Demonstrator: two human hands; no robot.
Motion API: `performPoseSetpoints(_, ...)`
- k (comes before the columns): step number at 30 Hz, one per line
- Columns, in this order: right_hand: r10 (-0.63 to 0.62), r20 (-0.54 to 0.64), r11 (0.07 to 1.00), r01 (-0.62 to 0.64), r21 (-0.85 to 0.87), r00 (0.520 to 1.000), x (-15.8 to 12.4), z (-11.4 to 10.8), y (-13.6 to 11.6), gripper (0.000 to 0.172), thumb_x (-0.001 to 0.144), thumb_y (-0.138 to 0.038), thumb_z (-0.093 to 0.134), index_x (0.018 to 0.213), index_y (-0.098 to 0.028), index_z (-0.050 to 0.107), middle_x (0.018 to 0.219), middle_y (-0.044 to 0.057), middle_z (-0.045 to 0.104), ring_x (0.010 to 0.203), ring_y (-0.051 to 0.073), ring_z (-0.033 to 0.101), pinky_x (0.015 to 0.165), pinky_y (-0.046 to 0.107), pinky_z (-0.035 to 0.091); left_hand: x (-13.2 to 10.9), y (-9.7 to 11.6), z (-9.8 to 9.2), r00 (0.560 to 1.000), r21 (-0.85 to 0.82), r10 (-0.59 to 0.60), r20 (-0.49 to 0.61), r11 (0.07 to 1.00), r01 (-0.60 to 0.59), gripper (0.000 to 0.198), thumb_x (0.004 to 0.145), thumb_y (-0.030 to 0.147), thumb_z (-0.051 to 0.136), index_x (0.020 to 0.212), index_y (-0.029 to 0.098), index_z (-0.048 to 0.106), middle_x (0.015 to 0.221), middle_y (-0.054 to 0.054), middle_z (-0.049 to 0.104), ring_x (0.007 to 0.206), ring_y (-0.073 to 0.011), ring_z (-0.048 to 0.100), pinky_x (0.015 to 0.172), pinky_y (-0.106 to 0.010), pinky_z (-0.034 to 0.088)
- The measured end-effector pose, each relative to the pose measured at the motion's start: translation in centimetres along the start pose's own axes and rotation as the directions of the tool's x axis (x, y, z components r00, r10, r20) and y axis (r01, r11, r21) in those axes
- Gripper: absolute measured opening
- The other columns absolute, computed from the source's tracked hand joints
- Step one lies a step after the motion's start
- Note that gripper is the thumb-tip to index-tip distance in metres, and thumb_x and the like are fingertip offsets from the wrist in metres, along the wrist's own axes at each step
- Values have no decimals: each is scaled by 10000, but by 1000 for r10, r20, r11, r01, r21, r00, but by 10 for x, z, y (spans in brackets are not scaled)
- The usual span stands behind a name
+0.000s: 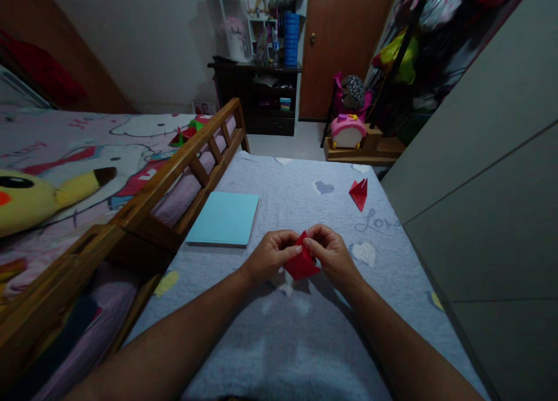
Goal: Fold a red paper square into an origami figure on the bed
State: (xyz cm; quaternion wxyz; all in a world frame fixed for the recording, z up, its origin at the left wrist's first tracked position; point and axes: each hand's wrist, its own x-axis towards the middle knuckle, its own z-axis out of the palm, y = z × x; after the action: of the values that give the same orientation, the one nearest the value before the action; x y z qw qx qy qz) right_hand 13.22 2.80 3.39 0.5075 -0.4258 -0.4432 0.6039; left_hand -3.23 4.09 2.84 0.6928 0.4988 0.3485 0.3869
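Note:
Between my two hands is a folded piece of red paper [300, 266], held just above the cloth-covered surface. My left hand [274, 254] pinches its upper left side, thumb in front and fingers behind. On the upper right, my right hand [331, 253] pinches the same paper near its pointed top. The fingertips behind the paper are partly hidden. Farther off to the right lies a second folded red paper piece [359, 194], with pointed tips, touched by neither hand. A stack of light blue square paper [224, 219] rests to the left of my left hand.
A blue patterned cloth [288, 186] covers the surface under my hands. Along the left runs a wooden bed rail [174, 171], with a yellow plush toy [39, 203] on the bed beyond. A pale cabinet [488, 215] borders the right side. At the back is a wooden door [344, 40].

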Motion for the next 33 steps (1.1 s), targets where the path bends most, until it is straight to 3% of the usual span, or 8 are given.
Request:
performPoseSetpoints(7,-9,-17,1000,9,-18,1000,0,1,0,319,697,-430,798,720,-193,586,625,-44,557,523,82,456,495,211,370,0,2,1,1000,-5,-22,-6,1000,22,333,716,421,788,837,114,745,750,-63,710,635,-128,592,604,-228,438)
performPoseSetpoints(11,-21,-13,999,21,-29,1000,-1,2,-2,311,704,-429,792,715,-198,585,623,-43,544,519,83,447,489,213,365,2,4,0,1000,81,-15,13,997,14,304,742,415,774,810,119,754,733,-57,703,642,-134,594,619,-238,443)
performPoseSetpoints(19,-53,32,996,55,-71,998,-1,1,0,267,744,-414,760,736,-203,597,624,-40,538,524,92,444,494,225,365,4,9,-6,985,384,171,33,908,-171,162,782,292,706,777,142,766,723,-46,671,701,-156,594,666,-259,455)
performPoseSetpoints(25,-82,8,986,83,-147,997,0,1,1,188,754,-354,732,780,-199,628,681,-24,573,575,106,484,522,233,383,3,10,-6,961,531,272,39,809,-251,166,828,270,659,760,146,744,715,-45,657,704,-160,595,684,-278,460)
performPoseSetpoints(28,-91,0,981,90,-170,996,-1,2,1,178,766,-351,716,774,-197,627,687,-17,583,598,116,506,542,240,399,2,10,-5,958,551,286,28,795,-253,165,826,261,659,739,141,730,698,-39,645,687,-152,582,674,-273,452)
performPoseSetpoints(33,-125,5,967,123,-224,992,-2,1,-1,154,789,-340,688,782,-198,629,705,-6,597,624,127,521,569,249,406,4,8,-4,970,476,242,-2,854,-212,156,812,267,670,739,141,726,705,-35,645,690,-154,584,661,-268,451)
